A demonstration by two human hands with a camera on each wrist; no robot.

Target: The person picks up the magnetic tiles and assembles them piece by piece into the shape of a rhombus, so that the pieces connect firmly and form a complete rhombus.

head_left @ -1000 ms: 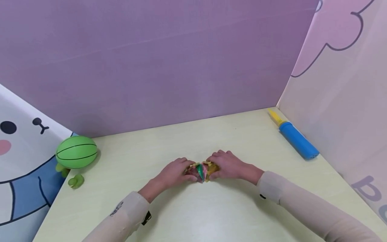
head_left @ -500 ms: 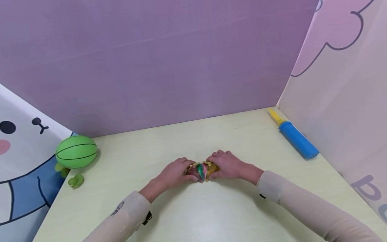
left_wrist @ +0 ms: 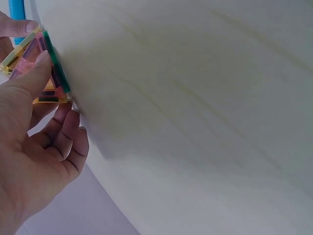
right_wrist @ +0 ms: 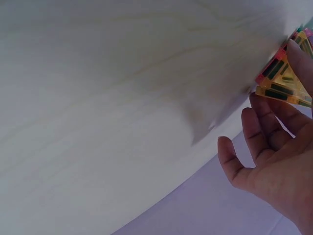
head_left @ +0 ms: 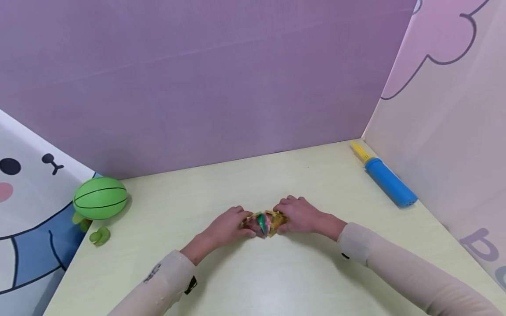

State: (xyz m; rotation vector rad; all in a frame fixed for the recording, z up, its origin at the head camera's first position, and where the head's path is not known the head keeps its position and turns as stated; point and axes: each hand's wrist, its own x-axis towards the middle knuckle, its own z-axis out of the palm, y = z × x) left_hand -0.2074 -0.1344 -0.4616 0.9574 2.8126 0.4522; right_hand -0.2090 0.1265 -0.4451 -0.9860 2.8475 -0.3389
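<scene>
Two small shapes built of see-through magnetic tiles stand side by side on the table, their edges meeting or nearly so. My left hand (head_left: 227, 224) pinches the left magnetic tile shape (head_left: 254, 224), which shows reddish, green and yellow-edged triangles. On the other side, my right hand (head_left: 299, 215) pinches the right magnetic tile shape (head_left: 275, 221), mostly yellow with a pink face. The left thumb (left_wrist: 39, 73) lies across the tiles in the left wrist view, the other fingers curled below. In the right wrist view the right thumb (right_wrist: 301, 61) rests on yellow tiles (right_wrist: 281, 81).
A green ball with black lines (head_left: 100, 198) lies at the table's left edge, with a small green toy (head_left: 99, 236) in front of it. At the right wall lies a blue hand pump (head_left: 389, 182) with a yellow nozzle. A purple wall (head_left: 221, 87) bounds the pale table (head_left: 269, 281).
My right hand has shifted slightly to the right and my left thumb slightly to the left. The tile shapes have stayed in place.
</scene>
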